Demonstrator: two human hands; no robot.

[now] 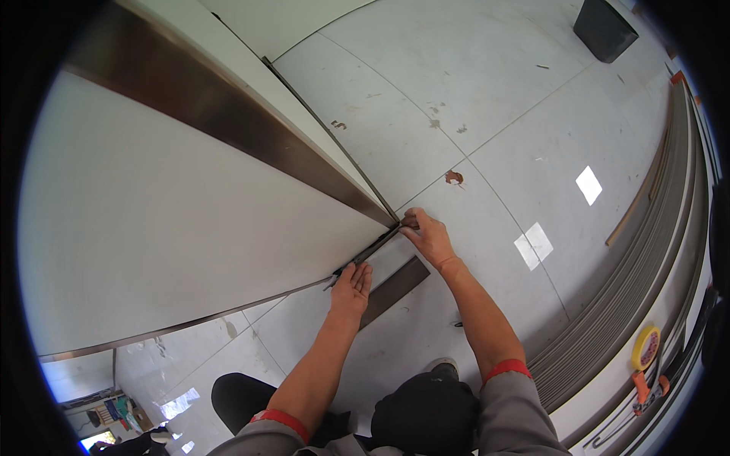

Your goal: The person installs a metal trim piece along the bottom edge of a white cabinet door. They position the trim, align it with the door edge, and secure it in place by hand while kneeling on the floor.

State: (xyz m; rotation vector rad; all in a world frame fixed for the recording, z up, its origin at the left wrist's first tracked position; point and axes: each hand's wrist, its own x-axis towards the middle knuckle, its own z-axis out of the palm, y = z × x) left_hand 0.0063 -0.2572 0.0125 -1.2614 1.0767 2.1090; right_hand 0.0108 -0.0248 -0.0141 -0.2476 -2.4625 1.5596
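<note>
A narrow dark trim strip runs along the lower edge of the large white panel, near the corner where the brown metallic band comes down. At the strip's far end, my right hand is closed, its thumb and fingers pinching by the corner. My left hand lies at the nearer end, palm turned up. Its fingers are stretched out and their tips touch the edge. Small dark and metallic bits show beside those fingertips, too small to name. Below both hands, a flat dark brown strip rests on the floor.
Long ribbed grey-brown panels are stacked along the right. A yellow tape roll and an orange-handled tool lie beside them. A black bin stands at the far right. Pale floor tiles carry scattered debris. My knees are below.
</note>
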